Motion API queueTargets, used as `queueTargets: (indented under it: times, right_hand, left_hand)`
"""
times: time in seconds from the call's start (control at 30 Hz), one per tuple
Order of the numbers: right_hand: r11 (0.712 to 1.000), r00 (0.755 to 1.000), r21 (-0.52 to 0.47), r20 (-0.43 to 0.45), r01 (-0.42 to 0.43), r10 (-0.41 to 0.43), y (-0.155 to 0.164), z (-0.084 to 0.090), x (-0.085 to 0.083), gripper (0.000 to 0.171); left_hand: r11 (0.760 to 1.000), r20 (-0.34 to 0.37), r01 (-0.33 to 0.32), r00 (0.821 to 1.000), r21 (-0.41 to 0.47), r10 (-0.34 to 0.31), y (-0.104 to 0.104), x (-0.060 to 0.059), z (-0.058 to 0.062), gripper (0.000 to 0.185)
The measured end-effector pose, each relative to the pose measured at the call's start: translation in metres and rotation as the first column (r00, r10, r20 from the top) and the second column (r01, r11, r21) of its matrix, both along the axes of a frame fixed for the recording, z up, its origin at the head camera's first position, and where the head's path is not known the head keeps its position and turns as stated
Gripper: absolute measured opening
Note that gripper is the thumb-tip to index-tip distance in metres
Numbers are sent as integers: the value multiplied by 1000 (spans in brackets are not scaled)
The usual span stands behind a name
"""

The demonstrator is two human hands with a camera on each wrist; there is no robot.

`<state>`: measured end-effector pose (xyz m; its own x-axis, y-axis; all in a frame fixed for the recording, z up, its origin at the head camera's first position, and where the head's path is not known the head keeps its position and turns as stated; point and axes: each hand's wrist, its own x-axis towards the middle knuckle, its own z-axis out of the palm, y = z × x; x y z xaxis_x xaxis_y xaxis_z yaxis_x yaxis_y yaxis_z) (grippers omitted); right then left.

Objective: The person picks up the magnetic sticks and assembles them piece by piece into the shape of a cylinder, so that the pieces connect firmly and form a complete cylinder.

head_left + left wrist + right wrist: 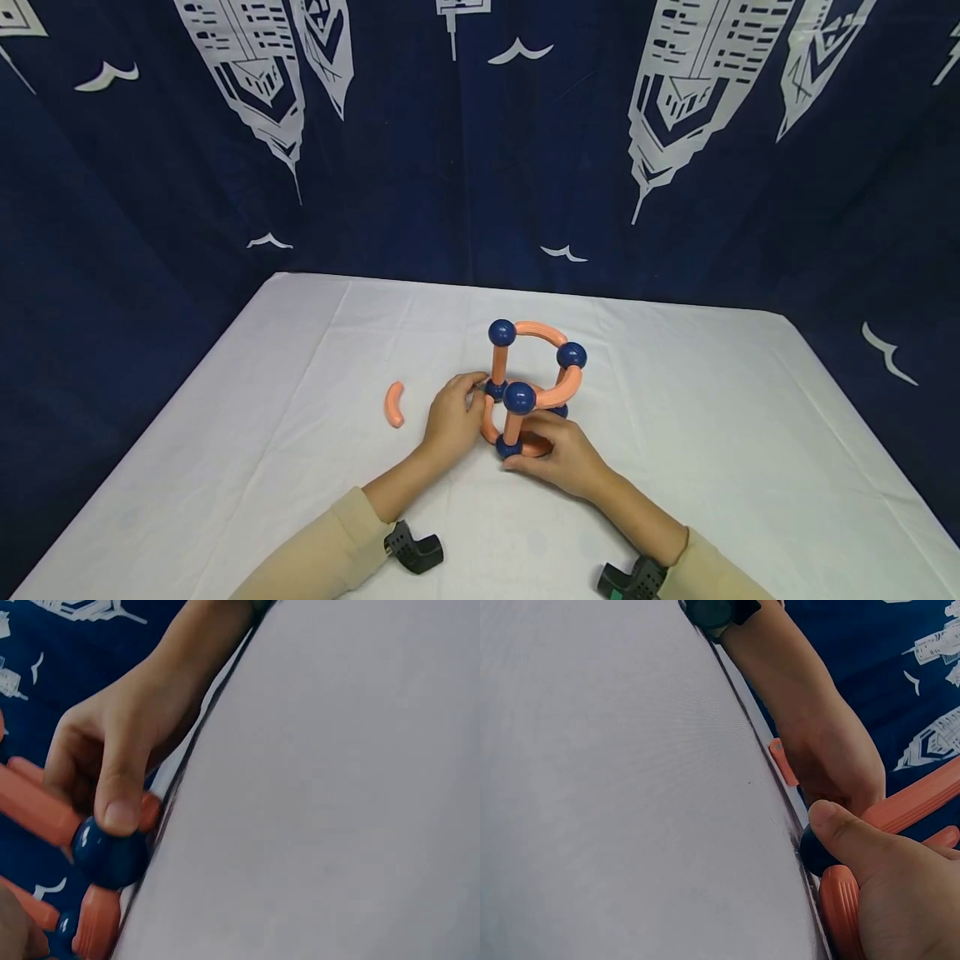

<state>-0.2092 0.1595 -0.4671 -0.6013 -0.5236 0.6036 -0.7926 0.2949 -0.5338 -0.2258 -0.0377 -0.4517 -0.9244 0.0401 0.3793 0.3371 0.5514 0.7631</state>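
A toy structure of orange rods (499,365) and dark blue balls (502,332) stands on the table, with curved rods above and below joined by straight uprights. My left hand (453,421) holds its lower left side at a blue ball (496,390), fingers bent around it; the exact contact is partly hidden. My right hand (566,454) grips the lower front corner. In the left wrist view the right thumb presses on the front blue ball (112,855). The right wrist view shows that same thumb and a curved rod (840,907) below it.
A loose curved orange rod (394,405) lies on the white tablecloth (330,375) left of the left hand. Behind the table hangs a dark blue curtain (465,167) with white prints. Black devices (414,548) are worn at both wrists.
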Motion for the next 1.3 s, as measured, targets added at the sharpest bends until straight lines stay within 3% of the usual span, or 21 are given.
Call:
queueTargets:
  times: [0.3,0.7,0.87,1.0,1.1,1.3]
  right_hand:
    - [1000,1000,11,6,0,0,0,2,1,36]
    - [999,999,36,-44,17,-16,0,1,0,38]
    - [999,999,39,-30,17,-15,0,1,1,38]
    - [999,999,38,-27,18,-17,0,1,1,37]
    - [999,999,36,-27,18,-17,0,0,1,37]
    - [999,999,41,-30,16,-15,0,0,0,37]
  left_hand:
    - [1000,60,-19,998,25,17,-26,0,20,26]
    - [999,190,-44,981,22,39,-88,9,31,23]
    - [999,216,-45,975,13,41,-108,12,29,27]
    - [992,183,-89,978,-84,104,-116,11,23,36]
    - [982,192,-126,970,-138,152,-118,9,19,41]
    - [971,209,-186,954,-150,215,-115,8,10,35]
